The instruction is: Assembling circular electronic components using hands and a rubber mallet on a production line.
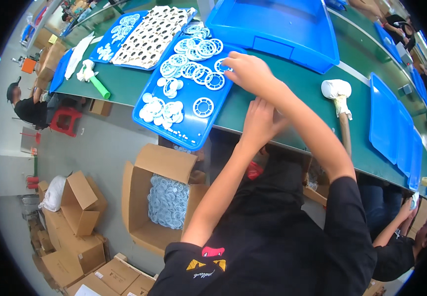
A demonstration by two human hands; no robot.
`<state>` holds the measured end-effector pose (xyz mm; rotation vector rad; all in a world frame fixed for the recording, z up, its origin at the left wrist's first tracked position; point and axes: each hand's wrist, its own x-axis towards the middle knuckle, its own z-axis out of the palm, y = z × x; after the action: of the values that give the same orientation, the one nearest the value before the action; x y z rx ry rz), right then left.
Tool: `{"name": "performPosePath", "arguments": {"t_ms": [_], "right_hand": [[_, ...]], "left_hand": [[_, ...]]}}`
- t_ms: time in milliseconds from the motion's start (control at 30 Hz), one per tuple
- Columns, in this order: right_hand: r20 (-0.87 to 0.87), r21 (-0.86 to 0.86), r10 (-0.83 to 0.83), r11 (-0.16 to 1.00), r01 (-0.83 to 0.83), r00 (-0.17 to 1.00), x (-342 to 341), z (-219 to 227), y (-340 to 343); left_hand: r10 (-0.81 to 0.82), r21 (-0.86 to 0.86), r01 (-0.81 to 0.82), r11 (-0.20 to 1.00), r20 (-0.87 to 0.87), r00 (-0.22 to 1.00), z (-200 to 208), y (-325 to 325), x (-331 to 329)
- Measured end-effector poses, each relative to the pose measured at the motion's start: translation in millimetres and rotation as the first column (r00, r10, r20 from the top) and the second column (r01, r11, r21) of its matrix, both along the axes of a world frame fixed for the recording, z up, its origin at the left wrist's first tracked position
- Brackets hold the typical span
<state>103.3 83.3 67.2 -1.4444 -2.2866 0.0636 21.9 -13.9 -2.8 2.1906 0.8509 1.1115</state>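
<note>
My right hand (pixel 251 72) reaches over the right edge of a blue tray (pixel 184 126), its fingers closed on the rim of a pale ring-shaped wheel (pixel 220 64). Below it, close to the table's front edge, my left hand (pixel 263 120) has its fingers curled together; their tips and anything in them are hidden. Overlapping pale wheels (pixel 206 48) fill the tray's far part. Small round white caps (pixel 150 109) are heaped at its near left, with tiny white pieces (pixel 184 134) along the front. A single spoked wheel (pixel 203 107) lies apart on the tray.
A large blue bin (pixel 292 29) stands behind. A mallet with a wrapped white head (pixel 336 90) lies to the right, near stacked blue trays (pixel 391 123). At left are a perforated cream sheet (pixel 152 39) and a green-handled tool (pixel 99 86). An open carton of wheels (pixel 137 197) sits below the table.
</note>
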Motion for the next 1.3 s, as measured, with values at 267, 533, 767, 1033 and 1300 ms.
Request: {"name": "performPosePath", "arguments": {"t_ms": [267, 533, 767, 1033, 1300], "right_hand": [[0.161, 0.166, -0.121, 0.982, 0.094, 0.979, -4, -36, 57], [-0.314, -0.087, -0.542, 0.834, 0.545, 0.779, 135, -39, -127], [-0.23, -0.013, -0.365, 0.928, 0.372, 0.902, 133, -58, -169], [-0.467, 0.176, -0.205, 0.932, 0.317, 0.86, 95, -18, -171], [-0.514, 0.024, -0.237, 0.957, 0.29, 0.825, 75, -35, -150]], "left_hand": [[0.025, -0.001, -0.025, 1.0, -0.012, 1.0, -7, 0, 9], [0.103, 0.142, -0.1, 0.985, -0.019, 0.994, -9, 2, 8], [0.102, 0.006, -0.102, 0.995, 0.013, 0.995, -6, -7, 10], [0.201, -0.047, -0.201, 0.978, -0.012, 0.98, -9, -16, 9], [0.221, -0.06, -0.221, 0.973, -0.017, 0.975, -9, -16, 12]]}}
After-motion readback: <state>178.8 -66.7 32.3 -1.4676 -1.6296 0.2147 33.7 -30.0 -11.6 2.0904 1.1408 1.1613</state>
